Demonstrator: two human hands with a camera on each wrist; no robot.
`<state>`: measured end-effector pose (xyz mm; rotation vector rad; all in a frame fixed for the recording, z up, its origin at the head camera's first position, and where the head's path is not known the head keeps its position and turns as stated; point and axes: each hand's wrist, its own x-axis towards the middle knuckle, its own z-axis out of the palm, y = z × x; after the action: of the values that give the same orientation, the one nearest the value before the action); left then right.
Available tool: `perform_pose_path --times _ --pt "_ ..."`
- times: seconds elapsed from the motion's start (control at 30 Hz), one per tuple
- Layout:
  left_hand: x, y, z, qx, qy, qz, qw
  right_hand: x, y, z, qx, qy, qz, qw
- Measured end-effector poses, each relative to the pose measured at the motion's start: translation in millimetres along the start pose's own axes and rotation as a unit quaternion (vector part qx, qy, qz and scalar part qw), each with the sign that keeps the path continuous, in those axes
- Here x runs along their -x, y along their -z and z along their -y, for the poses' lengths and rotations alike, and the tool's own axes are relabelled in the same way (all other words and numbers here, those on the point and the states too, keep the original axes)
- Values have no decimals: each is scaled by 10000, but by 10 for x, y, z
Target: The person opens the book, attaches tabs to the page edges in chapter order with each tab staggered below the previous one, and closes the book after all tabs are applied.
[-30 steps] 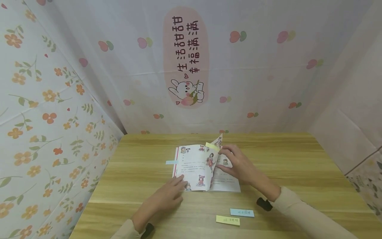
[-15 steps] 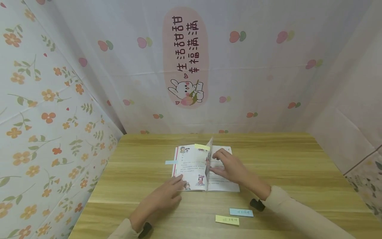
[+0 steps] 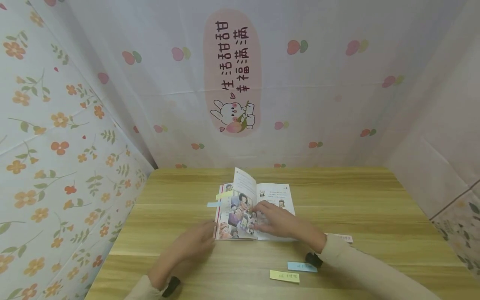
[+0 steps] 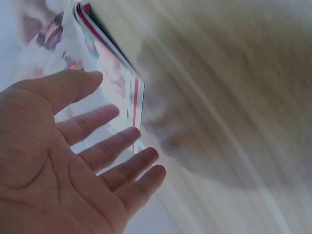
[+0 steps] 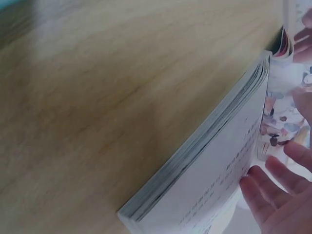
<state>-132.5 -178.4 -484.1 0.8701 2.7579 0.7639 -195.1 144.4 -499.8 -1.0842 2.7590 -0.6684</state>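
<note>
An illustrated book lies spread on the table. One of its leaves, with a colour picture below, stands partly raised over the left side. My right hand is at the middle fold, fingers spread and slightly bent against the turning leaf; the right wrist view shows the fingertips by the printed page. My left hand hovers beside the book's left edge, its fingers apart and palm bare. A yellow tab and a blue tab stick out at the left edge.
In front of the book lie a loose blue strip and a yellow strip with handwriting. A pink strip shows beyond the right sleeve, partly covered. A patterned curtain hangs behind the wooden table.
The leaf with the yellow tab has swung from right to left, and another leaf follows it. My right hand moved left to the fold. My left hand drew back from the page.
</note>
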Motion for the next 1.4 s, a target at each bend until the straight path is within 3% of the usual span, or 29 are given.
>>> perform_pose_path --times 0.2,0.43,0.5,0.57,0.67,0.77,0.9,1.07,1.2,1.4 --pt "52 64 60 -82 239 -479 9985 19 -25 19 340 283 382 9983" --pt "19 19 -31 -222 1105 -1116 9873 65 -38 46 495 422 677 9956" --pt "-21 -15 -77 -373 1034 -1311 9853 80 -31 64 488 398 759 9951" --pt "-73 -62 -130 -542 684 -1420 9860 96 -21 80 497 384 825 9946" --pt "-162 -136 -212 -697 -3 -1165 9907 116 -6 98 502 361 876 9942" --pt "-246 -206 -289 -760 -420 -581 9945 122 0 103 522 382 893 9939" --pt "-338 -285 -368 -816 -523 157 9952 116 -10 81 581 409 929 9931" --pt "-386 -340 -426 -918 -329 656 9931 112 -11 44 678 548 963 9915" --pt "-384 -354 -458 -1094 -249 813 9904 127 8 17 697 697 967 9904" --pt "-377 -329 -499 -1172 -401 782 9892 177 9 -78 652 763 887 9910"
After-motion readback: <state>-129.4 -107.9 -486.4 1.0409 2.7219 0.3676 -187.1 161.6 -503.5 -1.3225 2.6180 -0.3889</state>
